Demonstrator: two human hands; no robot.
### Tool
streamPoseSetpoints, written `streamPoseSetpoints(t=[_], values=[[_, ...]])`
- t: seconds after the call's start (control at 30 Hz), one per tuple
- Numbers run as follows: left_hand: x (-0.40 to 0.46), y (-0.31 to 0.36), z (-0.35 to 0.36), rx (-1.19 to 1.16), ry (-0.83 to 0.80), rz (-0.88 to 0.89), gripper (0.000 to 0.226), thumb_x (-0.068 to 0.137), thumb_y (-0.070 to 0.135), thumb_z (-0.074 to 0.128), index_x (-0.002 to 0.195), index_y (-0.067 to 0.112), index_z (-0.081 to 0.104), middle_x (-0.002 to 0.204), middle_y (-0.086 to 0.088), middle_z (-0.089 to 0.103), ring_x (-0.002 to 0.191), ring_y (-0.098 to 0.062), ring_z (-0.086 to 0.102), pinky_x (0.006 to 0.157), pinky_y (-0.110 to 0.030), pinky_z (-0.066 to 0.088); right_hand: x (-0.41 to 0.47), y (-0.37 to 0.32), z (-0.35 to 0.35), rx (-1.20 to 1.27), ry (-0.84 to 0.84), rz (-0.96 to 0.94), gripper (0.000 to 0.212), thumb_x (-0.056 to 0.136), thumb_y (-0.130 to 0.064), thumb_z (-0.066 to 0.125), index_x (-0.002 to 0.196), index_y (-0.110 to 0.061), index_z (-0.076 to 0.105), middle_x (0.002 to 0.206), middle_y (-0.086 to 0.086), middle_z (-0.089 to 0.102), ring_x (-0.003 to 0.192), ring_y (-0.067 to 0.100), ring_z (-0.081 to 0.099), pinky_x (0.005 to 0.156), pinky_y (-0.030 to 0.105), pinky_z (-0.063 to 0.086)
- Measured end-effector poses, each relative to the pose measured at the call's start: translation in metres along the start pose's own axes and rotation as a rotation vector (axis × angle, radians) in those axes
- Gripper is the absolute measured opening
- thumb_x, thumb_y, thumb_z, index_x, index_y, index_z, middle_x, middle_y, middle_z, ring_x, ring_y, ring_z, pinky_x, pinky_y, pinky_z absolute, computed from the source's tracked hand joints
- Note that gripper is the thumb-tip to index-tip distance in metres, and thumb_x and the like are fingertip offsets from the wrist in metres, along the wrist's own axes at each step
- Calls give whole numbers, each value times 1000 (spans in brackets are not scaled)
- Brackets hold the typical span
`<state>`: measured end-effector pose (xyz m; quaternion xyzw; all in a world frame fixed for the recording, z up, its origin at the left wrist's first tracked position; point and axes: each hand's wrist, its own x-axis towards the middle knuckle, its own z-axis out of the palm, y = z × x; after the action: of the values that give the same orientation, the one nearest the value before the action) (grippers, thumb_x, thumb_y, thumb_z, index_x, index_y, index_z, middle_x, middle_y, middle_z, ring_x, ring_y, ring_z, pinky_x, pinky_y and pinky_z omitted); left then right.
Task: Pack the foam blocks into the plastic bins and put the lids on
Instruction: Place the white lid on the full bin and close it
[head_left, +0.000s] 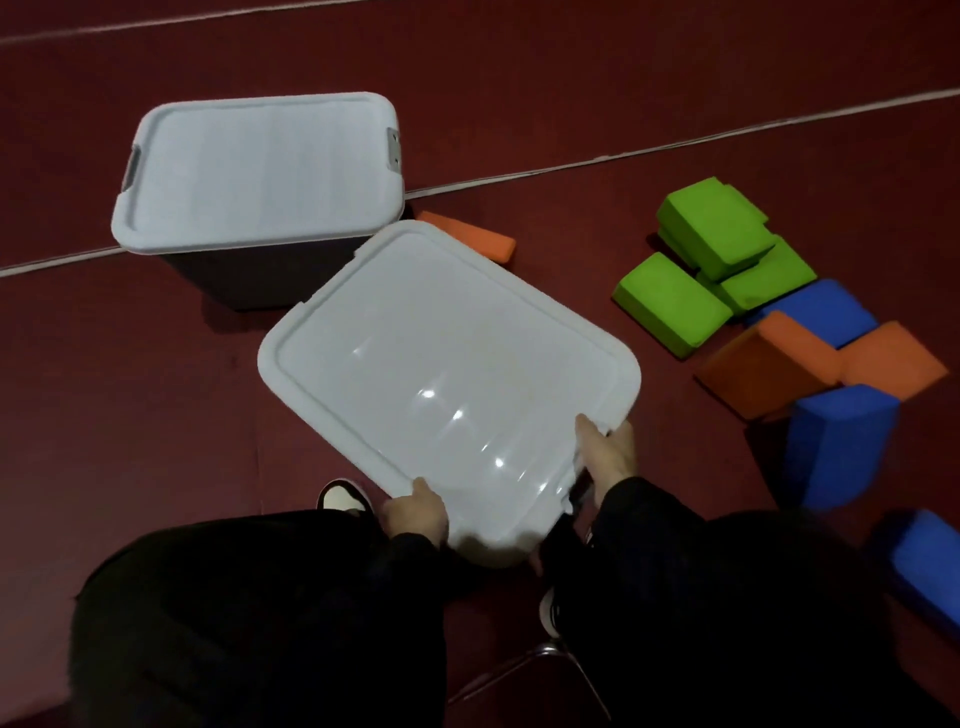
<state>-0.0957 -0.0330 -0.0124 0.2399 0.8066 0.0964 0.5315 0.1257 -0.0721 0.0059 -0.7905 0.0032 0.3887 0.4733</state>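
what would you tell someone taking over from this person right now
Left hand and right hand: each has a grip on the near edge of the white lid, which is held tilted; what lies under it is hidden.
Far bin: lid on, standing on the red floor.
Loose blocks: green blocks, orange blocks and blue blocks piled at the right; one orange block beside the far bin.
Done: one bin is lidded.
Left: set this lid down or on, as needed, pack the loose blocks, then close up.

Dark red floor (156, 364), pale lines (675, 145), perhaps seams
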Motion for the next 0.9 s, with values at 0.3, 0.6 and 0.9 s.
streamPoseSetpoints(t=[0.3, 0.6, 0.9], values=[[-77, 10, 95, -257, -586, -191, 33, 99, 38, 54, 90, 7, 60, 78, -8, 61, 66, -21, 60, 63, -32, 49, 80, -81, -3, -583, -79, -317, 61, 77, -32, 56, 138, -24, 55, 132, 10, 58, 123, 36, 53, 107, 47, 45], [5, 109, -27, 510, 309, 784, 35, 92, 34, 58, 118, 12, 59, 124, -14, 58, 113, -35, 56, 93, -44, 44, 96, -42, -24, -202, 16, 87, 99, 76, -42, 82, 153, -9, 31, 140, 10, 56, 120, 31, 60, 107, 48, 49], [108, 117, -105, 156, 179, 199, 80, 77, 52, 65, 135, 1, 43, 130, -16, 57, 116, -37, 57, 103, -48, 47, 105, -37, -12, -90, 139, -44, 106, 62, -37, 86, 152, -6, 40, 135, 12, 61, 117, 30, 64, 103, 43, 51]])
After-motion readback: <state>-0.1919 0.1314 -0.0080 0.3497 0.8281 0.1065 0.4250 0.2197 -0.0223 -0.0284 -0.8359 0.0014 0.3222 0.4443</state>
